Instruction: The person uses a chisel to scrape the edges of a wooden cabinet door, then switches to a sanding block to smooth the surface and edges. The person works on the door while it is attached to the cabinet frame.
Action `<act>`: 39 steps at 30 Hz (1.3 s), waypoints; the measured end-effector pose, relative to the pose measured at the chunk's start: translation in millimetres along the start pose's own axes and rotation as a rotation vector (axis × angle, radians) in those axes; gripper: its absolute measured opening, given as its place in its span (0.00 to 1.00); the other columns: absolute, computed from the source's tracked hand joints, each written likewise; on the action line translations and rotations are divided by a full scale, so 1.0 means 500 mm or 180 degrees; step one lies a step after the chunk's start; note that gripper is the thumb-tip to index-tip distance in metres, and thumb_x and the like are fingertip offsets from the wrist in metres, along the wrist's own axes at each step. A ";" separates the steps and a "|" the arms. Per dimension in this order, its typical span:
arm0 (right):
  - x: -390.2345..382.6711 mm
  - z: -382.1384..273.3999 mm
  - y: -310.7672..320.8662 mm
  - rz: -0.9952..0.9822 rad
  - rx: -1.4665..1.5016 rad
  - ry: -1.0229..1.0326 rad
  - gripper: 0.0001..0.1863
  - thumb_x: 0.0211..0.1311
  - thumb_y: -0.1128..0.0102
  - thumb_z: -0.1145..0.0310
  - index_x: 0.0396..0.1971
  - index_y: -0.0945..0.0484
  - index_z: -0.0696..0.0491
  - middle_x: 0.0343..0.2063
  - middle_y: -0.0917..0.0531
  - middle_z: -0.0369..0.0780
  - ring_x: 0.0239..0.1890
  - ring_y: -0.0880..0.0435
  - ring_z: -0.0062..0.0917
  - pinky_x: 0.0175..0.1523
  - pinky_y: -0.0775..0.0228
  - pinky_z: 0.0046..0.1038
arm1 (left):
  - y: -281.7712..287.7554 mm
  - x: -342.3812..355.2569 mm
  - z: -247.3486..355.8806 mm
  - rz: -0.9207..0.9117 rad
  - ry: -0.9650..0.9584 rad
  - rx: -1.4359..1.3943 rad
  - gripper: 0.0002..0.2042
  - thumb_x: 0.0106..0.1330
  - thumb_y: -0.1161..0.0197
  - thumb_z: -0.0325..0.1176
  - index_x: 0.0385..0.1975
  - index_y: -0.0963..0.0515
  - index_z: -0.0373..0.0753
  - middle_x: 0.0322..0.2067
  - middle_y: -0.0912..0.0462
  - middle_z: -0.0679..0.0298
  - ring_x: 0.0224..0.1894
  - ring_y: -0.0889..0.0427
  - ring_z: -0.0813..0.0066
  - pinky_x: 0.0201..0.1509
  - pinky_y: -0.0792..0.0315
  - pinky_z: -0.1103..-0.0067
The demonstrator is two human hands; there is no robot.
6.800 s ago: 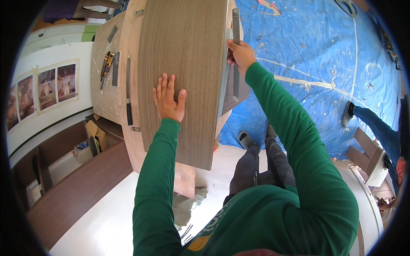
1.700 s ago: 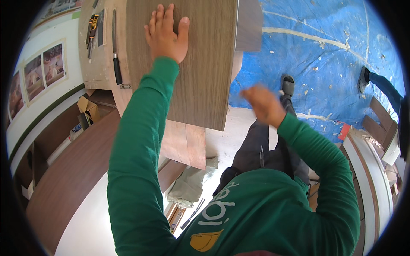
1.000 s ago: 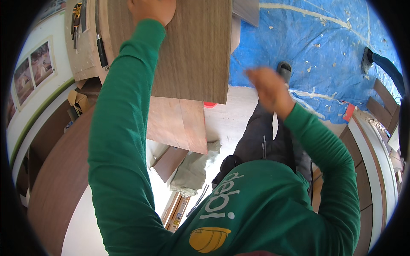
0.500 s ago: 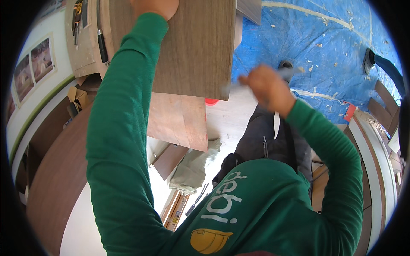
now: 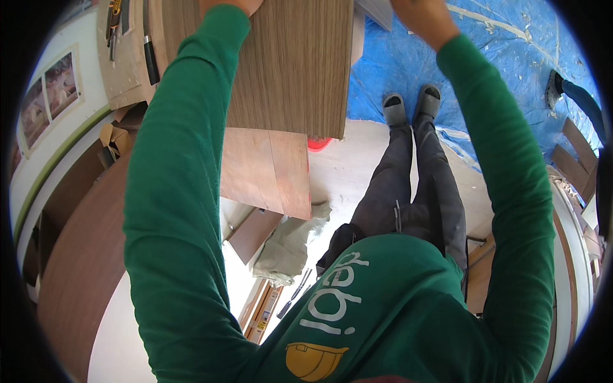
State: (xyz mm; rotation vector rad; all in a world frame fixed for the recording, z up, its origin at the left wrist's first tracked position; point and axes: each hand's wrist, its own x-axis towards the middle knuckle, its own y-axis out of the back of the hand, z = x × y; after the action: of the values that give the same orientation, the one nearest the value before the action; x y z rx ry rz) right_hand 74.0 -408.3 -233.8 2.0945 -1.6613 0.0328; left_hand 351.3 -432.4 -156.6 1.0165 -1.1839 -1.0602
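Observation:
A wood-grain panel (image 5: pixel 290 70) stretches below my left hand (image 5: pixel 233 5), which is at the upper edge of the head view with its fingers cut off. My right hand (image 5: pixel 426 20) reaches up to the right of the panel, over the blue sheeting. Its fingers also lie beyond the frame, so anything it holds is hidden. Below the wood-grain panel's near edge is a lighter plywood board (image 5: pixel 265 169).
At the upper left, a bench (image 5: pixel 121 76) bears a black-handled tool (image 5: pixel 151 60) and a yellow-and-black tool (image 5: pixel 113 22). Blue sheeting (image 5: pixel 504 83) with scraps covers the floor at right. Another person's foot (image 5: pixel 553 90) stands there. A pale sack (image 5: pixel 287 249) lies lower down.
My right hand has moved up from beside the panel's near corner to the top edge; it was blurred, with a thin greyish tool in it. My left hand has shifted slightly upward.

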 end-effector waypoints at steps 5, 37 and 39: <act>-0.282 -0.121 -0.017 -0.1152 -0.0040 0.0457 0.23 0.57 0.38 0.80 0.55 0.20 0.53 0.36 0.19 0.45 0.42 0.19 0.44 0.48 0.26 0.43 | 0.004 -0.004 0.004 0.0011 -0.0032 0.0039 0.31 0.78 0.50 0.53 0.75 0.34 0.40 0.77 0.38 0.53 0.79 0.44 0.53 0.83 0.53 0.59; -0.274 -0.207 -0.016 -0.1028 0.1306 -0.2130 0.12 0.72 0.34 0.66 0.32 0.20 0.59 0.21 0.26 0.36 0.25 0.30 0.20 0.32 0.36 0.28 | -0.003 0.001 0.008 -0.0037 0.0027 0.0013 0.32 0.79 0.52 0.54 0.76 0.37 0.42 0.78 0.41 0.55 0.81 0.47 0.56 0.84 0.57 0.60; -0.254 -0.217 -0.034 -0.1022 0.1567 -0.2171 0.15 0.72 0.33 0.65 0.29 0.20 0.59 0.19 0.30 0.34 0.25 0.35 0.15 0.30 0.39 0.25 | 0.002 -0.002 0.011 -0.0072 0.0077 -0.0001 0.32 0.79 0.52 0.55 0.76 0.37 0.41 0.78 0.41 0.55 0.81 0.47 0.56 0.84 0.57 0.60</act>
State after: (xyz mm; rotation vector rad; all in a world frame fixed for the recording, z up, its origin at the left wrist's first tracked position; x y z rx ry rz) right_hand 84.0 -249.3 -180.6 2.9658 -1.7656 -0.4688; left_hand 345.7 -431.8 -155.2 1.0419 -1.1550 -1.0633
